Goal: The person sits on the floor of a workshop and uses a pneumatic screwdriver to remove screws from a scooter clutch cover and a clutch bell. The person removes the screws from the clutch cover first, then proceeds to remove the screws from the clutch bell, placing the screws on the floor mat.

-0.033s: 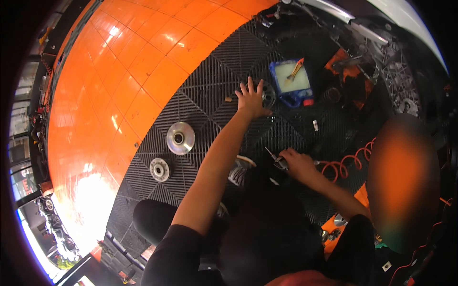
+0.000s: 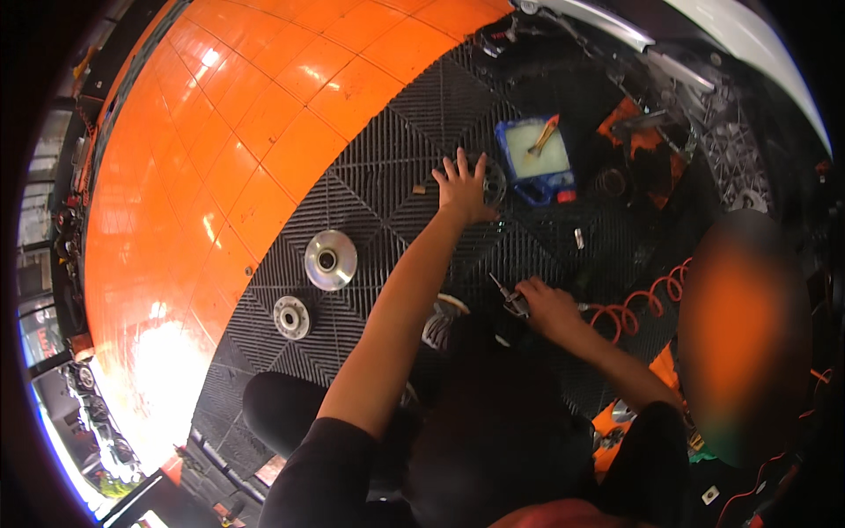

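Note:
My left hand (image 2: 462,189) has its fingers spread over a dark round metal part with holes (image 2: 493,183) on the ribbed mat (image 2: 387,158), just left of a cut-open blue jug (image 2: 546,187) with pale liquid and a brush (image 2: 544,136) in it. I cannot tell whether the fingers touch the part. Lower right, my right hand (image 2: 550,312) grips a metal air blow gun (image 2: 513,299) whose thin nozzle points up-left; a red coiled hose (image 2: 620,321) runs from it to the right.
A silver disc (image 2: 348,251) and flanged ring (image 2: 299,319) lie left. A small cylinder (image 2: 578,238) lies above my right hand. Orange tiles (image 2: 220,158) border the mat; a partly dismantled vehicle (image 2: 739,150) stands upper right. A blurred oval (image 2: 739,326) hides the right side.
The view has shifted very slightly, and my left hand sits a touch lower in the picture. Both hands keep nearly the same pose.

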Demonstrator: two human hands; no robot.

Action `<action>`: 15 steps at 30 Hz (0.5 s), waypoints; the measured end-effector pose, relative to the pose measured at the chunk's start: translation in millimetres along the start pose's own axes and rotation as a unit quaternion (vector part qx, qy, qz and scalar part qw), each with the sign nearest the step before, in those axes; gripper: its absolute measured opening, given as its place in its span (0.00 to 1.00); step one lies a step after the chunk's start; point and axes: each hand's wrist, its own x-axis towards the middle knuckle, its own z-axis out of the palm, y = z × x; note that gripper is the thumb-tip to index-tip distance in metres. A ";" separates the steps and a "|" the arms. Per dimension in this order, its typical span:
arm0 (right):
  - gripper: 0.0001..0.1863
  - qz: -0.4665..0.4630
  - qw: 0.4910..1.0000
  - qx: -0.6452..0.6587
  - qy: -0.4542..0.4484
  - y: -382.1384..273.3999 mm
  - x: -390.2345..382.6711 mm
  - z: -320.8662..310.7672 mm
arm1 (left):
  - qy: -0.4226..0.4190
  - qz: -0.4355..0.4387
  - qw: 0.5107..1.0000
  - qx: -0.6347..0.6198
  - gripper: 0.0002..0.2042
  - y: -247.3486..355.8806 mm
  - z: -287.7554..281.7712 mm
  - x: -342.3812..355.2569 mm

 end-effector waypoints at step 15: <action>0.23 -0.081 0.990 0.072 0.092 -117.6 33.3 -188.8 | 0.325 -0.185 0.856 -0.356 0.69 -117.1 -102.4 -94.3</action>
